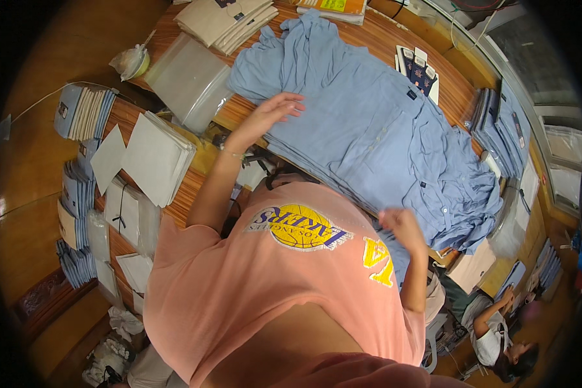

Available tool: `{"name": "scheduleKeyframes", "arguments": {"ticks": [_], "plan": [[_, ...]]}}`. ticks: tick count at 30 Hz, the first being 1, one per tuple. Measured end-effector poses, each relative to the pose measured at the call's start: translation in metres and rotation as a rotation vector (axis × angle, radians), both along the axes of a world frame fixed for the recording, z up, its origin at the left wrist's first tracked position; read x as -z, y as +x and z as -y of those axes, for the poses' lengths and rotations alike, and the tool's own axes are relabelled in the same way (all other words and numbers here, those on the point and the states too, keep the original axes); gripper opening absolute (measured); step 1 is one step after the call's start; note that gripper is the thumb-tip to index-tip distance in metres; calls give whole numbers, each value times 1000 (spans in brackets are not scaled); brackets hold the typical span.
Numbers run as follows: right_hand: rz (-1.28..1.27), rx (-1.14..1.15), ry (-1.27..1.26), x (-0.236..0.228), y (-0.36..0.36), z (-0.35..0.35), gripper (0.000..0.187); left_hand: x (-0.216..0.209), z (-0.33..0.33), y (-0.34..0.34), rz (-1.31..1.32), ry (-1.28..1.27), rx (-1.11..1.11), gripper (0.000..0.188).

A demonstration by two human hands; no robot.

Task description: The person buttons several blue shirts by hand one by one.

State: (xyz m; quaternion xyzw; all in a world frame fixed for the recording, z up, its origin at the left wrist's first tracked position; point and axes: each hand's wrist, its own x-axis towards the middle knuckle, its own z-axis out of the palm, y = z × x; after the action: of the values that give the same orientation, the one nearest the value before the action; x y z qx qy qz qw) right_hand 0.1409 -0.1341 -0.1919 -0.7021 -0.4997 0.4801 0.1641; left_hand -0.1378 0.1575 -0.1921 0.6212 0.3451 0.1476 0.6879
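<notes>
While a person in a pink T-shirt [252,304] leaned at a wooden table [385,44], a layered pile of light blue shirts [355,116] lay spread across it, directly in front of them, smooth in the middle and crumpled at the right end. The left hand [277,111] was at the pile's left side, loosely open, fingers extended and holding nothing visible; whether it touched the cloth cannot be told. The right hand [401,227] was by the pile's near edge, fingers curled; whether they gripped fabric cannot be told. Clear plastic bags [182,81] lay left of the pile, dark tags [421,72] just beyond it, and folded blue shirts [509,132] to its right.
</notes>
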Motion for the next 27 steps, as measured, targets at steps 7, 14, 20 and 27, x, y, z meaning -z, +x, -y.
{"name": "scheduleKeyframes", "arguments": {"ticks": [7,14,20,27], "plan": [[1,-64,-276,321,-29,254,37,7,-31,2,-49,160,-90,35],[-355,856,-446,288,-55,174,39,87,-4,-24,-448,1292,123,44],[-494,726,-502,150,-11,151,37,121,-3,-66,-365,1001,-206,33],[-40,1154,129,102,34,175,16,106,3,-38,-365,825,-32,18]]}}
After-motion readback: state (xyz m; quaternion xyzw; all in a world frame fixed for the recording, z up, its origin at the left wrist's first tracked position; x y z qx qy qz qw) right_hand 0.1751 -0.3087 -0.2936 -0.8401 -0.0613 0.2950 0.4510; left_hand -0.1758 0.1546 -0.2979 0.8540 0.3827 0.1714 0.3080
